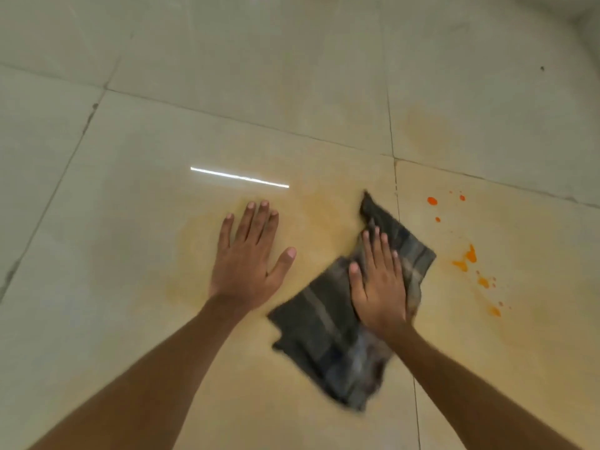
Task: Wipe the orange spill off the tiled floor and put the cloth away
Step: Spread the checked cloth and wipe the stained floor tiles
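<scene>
A dark grey checked cloth [328, 339] lies spread on the cream tiled floor [259, 92]. My right hand [378, 280] presses flat on the cloth's upper part, fingers straight and together. My left hand [250, 254] rests flat on the bare tile to the cloth's left, fingers spread, holding nothing. Bright orange drops and splashes of the spill [467, 258] lie on the tile to the right of the cloth. A faint yellow-orange smear [318, 212] covers the tile between and around my hands. The cloth looks blurred.
Dark grout lines cross the floor. A paler yellow stain [422, 125] marks the tile beyond the cloth. A white light reflection [240, 177] streaks the tile ahead of my left hand. A wall base shows at the top right corner [587, 21].
</scene>
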